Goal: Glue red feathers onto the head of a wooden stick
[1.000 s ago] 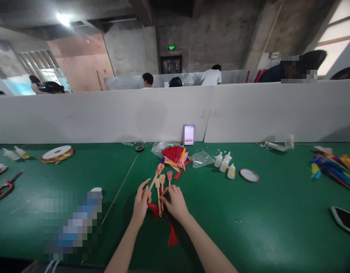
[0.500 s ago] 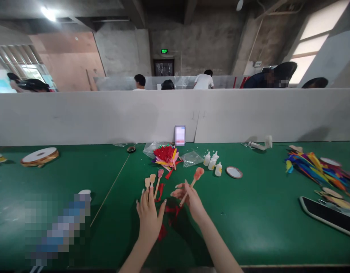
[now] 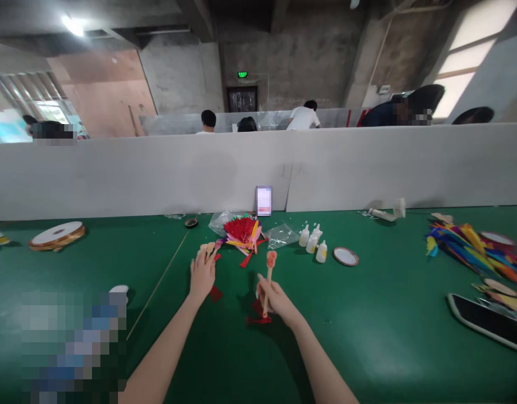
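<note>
A pale partition [image 3: 157, 174] backs the green table [image 3: 368, 342]; beyond, concrete walls [image 3: 180, 84]; a ceiling light [image 3: 73, 25] glows.

Green lit sign [image 3: 242, 74] above the dark door [image 3: 242, 100]: from where I stand, its lower line reads EXIT; the characters over it are too small to make out. Upright screen [image 3: 264, 201] at the partition [image 3: 157, 175] is blurred. White bottles [image 3: 321, 252] carry illegible yellow labels.

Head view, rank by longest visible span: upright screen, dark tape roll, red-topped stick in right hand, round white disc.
Largest to smallest:
1. red-topped stick in the right hand, though nearness to the camera enlarges it
2. round white disc and upright screen: too alike to rank
3. dark tape roll
</note>
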Available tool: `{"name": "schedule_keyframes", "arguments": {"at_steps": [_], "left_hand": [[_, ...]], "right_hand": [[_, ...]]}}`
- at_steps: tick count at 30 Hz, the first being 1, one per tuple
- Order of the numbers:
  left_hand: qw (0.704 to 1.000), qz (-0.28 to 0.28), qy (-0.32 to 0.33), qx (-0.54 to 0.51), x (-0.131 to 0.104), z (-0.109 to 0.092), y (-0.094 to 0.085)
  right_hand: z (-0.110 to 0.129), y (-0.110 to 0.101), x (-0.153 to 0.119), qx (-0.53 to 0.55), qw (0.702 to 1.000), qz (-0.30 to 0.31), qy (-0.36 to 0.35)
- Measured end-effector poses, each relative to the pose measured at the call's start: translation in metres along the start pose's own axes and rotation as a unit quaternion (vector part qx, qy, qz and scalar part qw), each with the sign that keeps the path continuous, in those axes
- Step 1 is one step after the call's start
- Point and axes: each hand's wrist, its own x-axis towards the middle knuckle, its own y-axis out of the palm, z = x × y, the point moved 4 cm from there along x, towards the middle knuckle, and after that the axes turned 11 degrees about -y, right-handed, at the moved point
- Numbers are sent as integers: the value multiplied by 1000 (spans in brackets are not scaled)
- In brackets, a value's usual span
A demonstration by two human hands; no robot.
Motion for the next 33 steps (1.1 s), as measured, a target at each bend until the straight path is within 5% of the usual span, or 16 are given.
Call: {"name": "schedule_keyframes", "arguments": {"at_steps": [3,5,8,10,12,21,33], "left_hand": [[989,-55,-40,-134,-10,-23,-16],[959,75,-12,-273,-25,-54,-13],[832,298,-69,-463,-45,-97,-4],[767,347,-107,-529,-49,-112,-3],[738,352,-129,-561,-46,-116,-4],[733,302,-180,-582,-43,-87,0],[736,291,-213,-573,-39,-78,14]], "right_hand": [[8,9,-7,11,998,58,11],[11,15,-11,21,995,97,20],[10,19,-16,30,988,146,34],[9,19,-17,30,986,158,36],[7,19,-16,23,987,156,33],[0,36,-13,-18,987,150,51],[-5,44,-13,-51,983,164,70]]}}
